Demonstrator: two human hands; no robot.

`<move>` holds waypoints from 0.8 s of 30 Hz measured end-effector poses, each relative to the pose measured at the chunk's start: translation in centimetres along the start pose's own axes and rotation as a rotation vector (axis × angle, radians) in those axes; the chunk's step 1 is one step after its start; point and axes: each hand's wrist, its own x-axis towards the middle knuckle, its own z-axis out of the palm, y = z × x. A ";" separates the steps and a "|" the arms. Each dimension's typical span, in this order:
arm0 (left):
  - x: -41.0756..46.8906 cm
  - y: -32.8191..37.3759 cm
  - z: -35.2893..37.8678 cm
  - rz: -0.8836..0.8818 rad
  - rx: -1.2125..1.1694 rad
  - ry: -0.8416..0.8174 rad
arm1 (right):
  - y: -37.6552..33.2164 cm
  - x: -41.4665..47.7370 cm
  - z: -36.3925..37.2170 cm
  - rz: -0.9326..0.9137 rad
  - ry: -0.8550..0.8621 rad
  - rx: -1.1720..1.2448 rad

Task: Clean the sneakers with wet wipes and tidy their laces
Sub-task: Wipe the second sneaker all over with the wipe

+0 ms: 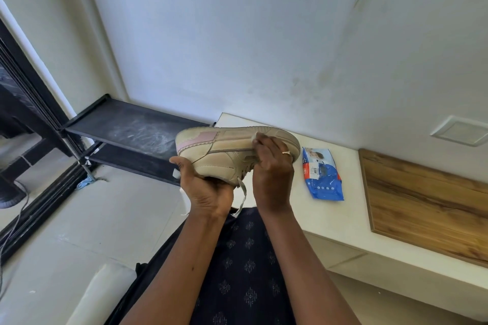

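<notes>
A beige sneaker [224, 148] with a pink heel patch is held upside down in the air, sole up and side toward me. My left hand [206, 190] grips it from below at the opening. My right hand [272, 166] curls over the sneaker's side near the toe and presses a small white wet wipe [255, 138] against the sole's edge. A pale lace [243, 192] hangs loose below the shoe between my hands. The blue wet-wipe pack [322, 174] lies flat on the white ledge [330, 214] to the right.
A wooden board [427, 200] lies on the ledge at the far right. A black two-shelf shoe rack [132, 132] stands against the wall to the left. A black sliding-door frame [31, 119] and a cable run along the left floor. My dark patterned clothing fills the bottom.
</notes>
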 end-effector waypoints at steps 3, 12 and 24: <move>0.0 0.0 -0.1 -0.003 -0.008 0.034 | 0.5 -0.1 0.2 0.039 0.005 -0.016; 0.3 0.2 0.0 0.011 -0.046 -0.002 | 2.2 1.3 -0.3 0.166 0.067 -0.046; 0.4 0.7 0.3 0.010 -0.065 -0.044 | -2.2 -0.1 1.0 -0.011 -0.043 0.119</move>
